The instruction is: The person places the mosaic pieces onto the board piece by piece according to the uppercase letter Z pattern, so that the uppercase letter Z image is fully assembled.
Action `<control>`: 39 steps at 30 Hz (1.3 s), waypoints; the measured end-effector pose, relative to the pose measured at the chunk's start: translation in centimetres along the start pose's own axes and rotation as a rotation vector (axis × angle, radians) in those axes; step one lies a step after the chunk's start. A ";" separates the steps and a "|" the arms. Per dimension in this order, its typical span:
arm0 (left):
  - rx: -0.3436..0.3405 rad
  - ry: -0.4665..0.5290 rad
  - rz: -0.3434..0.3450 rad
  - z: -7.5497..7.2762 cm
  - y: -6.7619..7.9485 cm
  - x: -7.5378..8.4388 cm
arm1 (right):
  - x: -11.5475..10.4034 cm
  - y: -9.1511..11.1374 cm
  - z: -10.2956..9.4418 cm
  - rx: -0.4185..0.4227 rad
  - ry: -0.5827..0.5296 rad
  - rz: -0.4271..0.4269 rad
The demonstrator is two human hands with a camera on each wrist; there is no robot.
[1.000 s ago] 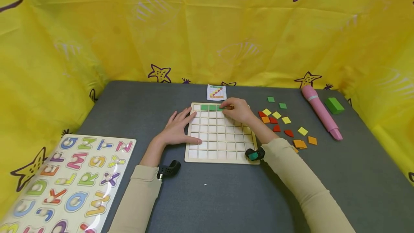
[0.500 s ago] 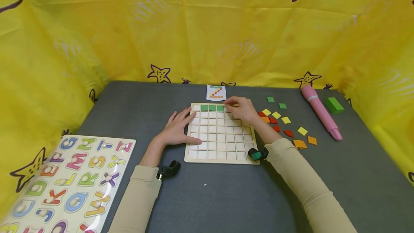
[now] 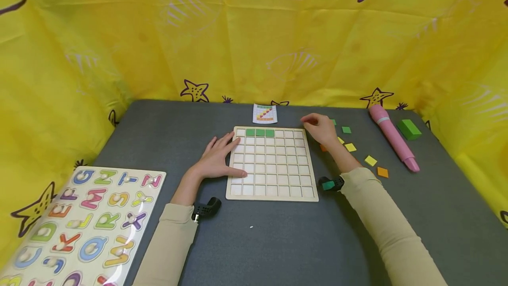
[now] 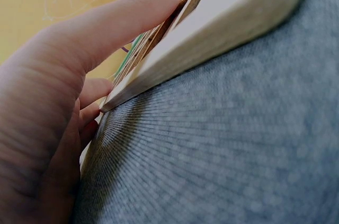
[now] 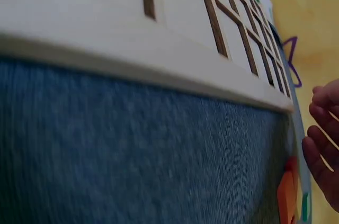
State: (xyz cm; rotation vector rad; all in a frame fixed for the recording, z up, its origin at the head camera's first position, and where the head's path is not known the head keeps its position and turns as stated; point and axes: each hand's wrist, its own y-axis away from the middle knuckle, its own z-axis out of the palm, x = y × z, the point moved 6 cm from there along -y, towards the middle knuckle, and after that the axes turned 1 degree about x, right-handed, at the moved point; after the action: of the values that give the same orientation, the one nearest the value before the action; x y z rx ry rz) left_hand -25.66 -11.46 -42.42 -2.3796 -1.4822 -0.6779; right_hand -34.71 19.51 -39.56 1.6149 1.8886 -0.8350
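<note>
A wooden grid board (image 3: pixel 272 194) lies flat on the table. Three green square tiles (image 3: pixel 259 133) fill neighbouring cells of its far row, just right of the far left corner cell. My left hand (image 3: pixel 216 160) rests on the board's left edge, fingers spread and the thumb over the cells. Just past the far right corner, my right hand (image 3: pixel 322 130) hovers with loosely bent fingers; in the right wrist view nothing shows between its fingertips (image 5: pixel 318 99). Close to that hand lie loose green tiles (image 3: pixel 346 129) and yellow tiles (image 3: pixel 350 147), some partly hidden by the hand and forearm.
A small card with a coloured pattern (image 3: pixel 264 114) lies behind the board. An orange tile (image 3: pixel 382 172), a pink marker-shaped stick (image 3: pixel 394 139) and a green block (image 3: pixel 409 129) are at the right. A letter puzzle board (image 3: pixel 158 174) lies front left. Yellow cloth (image 3: pixel 254 47) encloses the table.
My right hand has drawn back from the third green tile, leaving it in its cell, and moved right off the board toward the loose tiles. The left hand stays put.
</note>
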 end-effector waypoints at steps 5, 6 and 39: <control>0.003 0.008 -0.001 -0.1 0.1 0.1 | 1.7 0.1 -1.7 0.068 0.035 0.042; 0.002 0.009 -0.002 -0.1 0.1 0.1 | 1.9 0.1 -2.0 0.080 0.050 0.045; -0.001 0.006 -0.004 0.0 0.1 0.0 | 4.7 0.7 -4.5 0.111 0.111 0.146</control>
State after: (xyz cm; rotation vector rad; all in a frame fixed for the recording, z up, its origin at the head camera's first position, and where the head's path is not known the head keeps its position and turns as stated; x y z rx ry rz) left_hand -25.61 -11.49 -42.45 -2.3740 -1.4845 -0.6870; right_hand -34.74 26.06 -40.04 1.8771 1.7997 -0.8166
